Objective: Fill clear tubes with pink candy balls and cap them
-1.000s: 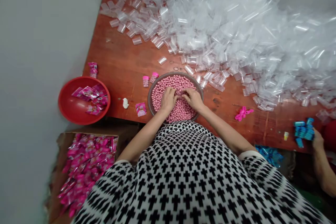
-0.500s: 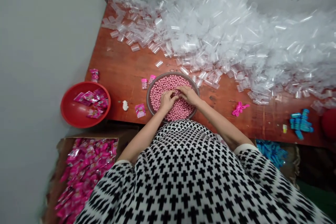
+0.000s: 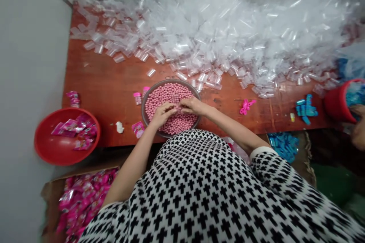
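Observation:
A grey-brown bowl [image 3: 143,115] full of small pink balls [image 3: 168,93] stands at the table's front edge. Over the balls, my left hand [image 3: 164,114] is closed, its fingertips pinched near the bowl's middle. Facing it, my right hand [image 3: 191,105] is closed too, with its fingertips almost meeting the left ones. Whatever is between the fingers is too small and blurred to name. Two small jars with pink lids stand by the bowl's left rim, the nearer jar [image 3: 137,98] filled with pink. A pink packet [image 3: 138,129] lies beside the bowl, partly behind my left forearm.
Clear plastic cylinders [image 3: 211,26] are heaped along the wall. At left are a red bowl [image 3: 42,136] of pink packets and a box of pink packets [image 3: 85,197]. Rightward lie a pink piece [image 3: 246,106], blue packets [image 3: 306,109], a red bucket [image 3: 338,100] and a co-worker's hand [image 3: 359,129].
My view has swung right, so the table's things sit further left. The red bucket and the co-worker's hand now show at right. My hands stay together over the bowl, fingers slightly shifted.

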Demonstrator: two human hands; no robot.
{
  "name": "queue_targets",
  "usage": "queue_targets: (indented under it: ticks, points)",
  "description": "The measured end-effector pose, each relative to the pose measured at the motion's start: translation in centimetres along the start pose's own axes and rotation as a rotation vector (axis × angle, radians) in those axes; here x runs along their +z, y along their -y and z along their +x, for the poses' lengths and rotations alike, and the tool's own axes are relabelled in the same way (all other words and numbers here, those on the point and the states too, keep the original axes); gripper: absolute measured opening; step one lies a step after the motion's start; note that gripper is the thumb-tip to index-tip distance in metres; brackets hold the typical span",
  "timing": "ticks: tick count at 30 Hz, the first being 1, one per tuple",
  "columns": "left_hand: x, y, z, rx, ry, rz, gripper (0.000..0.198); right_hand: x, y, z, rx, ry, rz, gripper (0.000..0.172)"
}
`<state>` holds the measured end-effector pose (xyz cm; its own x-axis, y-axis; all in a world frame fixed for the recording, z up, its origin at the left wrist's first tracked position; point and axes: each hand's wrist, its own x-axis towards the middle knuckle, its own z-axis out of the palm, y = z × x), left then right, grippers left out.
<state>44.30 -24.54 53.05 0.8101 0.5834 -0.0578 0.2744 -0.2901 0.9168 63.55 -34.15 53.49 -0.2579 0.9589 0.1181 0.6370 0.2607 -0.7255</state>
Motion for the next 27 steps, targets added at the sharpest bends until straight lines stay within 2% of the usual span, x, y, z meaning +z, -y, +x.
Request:
queue_targets:
  ticks: [5, 9, 11, 14, 16, 17, 19, 21, 22, 24, 27]
  points:
    - [0.8, 0.3, 0.0, 0.023, 0.046, 0.13, 0.03, 0.1, 0.3, -0.6, 0.294, 0.056, 0.325, 0.017]
    - [1.2, 1.1, -0.2, -0.041, 0.031, 0.124, 0.031, 0.4, 0.7, -1.2, 0.418, 0.07, 0.541, 0.012]
    - [1.2, 1.6, -0.4, -0.135, -0.021, 0.04, 0.034, 0.5, 0.9, -1.7, 0.407, 0.008, 0.447, 0.013]
    - [1.1, 1.7, -0.5, -0.264, -0.133, -0.142, 0.042, 0.5, 0.9, -3.6, 0.332, -0.145, 0.127, 0.029]
    - [1.2, 1.2, -0.5, -0.293, -0.18, -0.232, 0.043, 0.2, 0.3, -6.3, 0.362, -0.253, -0.049, 0.035]
    - [1.5, 0.7, -0.5, -0.3, -0.183, -0.272, 0.044, 0.0, -0.3, -8.2, 0.43, -0.303, -0.117, 0.033]
    - [2.2, -0.5, -0.4, -0.317, -0.151, -0.373, 0.046, -1.0, -2.1, -12.7, 0.726, -0.381, -0.287, 0.03]
    - [3.2, -1.9, -0.2, -0.347, -0.098, -0.497, 0.048, -2.2, -4.2, -17.3, 0.987, -0.254, -0.494, 0.037]
    - [3.7, -2.5, -0.1, -0.36, -0.069, -0.548, 0.048, -2.9, -5.3, -19.4, 1.024, -0.212, -0.515, 0.039]
    - [4.8, -3.6, 0.2, -0.383, -0.006, -0.61, 0.044, -4.0, -7.1, -22.7, 1.05, -0.131, -0.529, 0.037]
    - [6.0, -4.7, 0.6, -0.398, 0.083, -0.62, 0.037, -4.9, -8.6, -25.1, 1.018, -0.023, -0.5, 0.03]
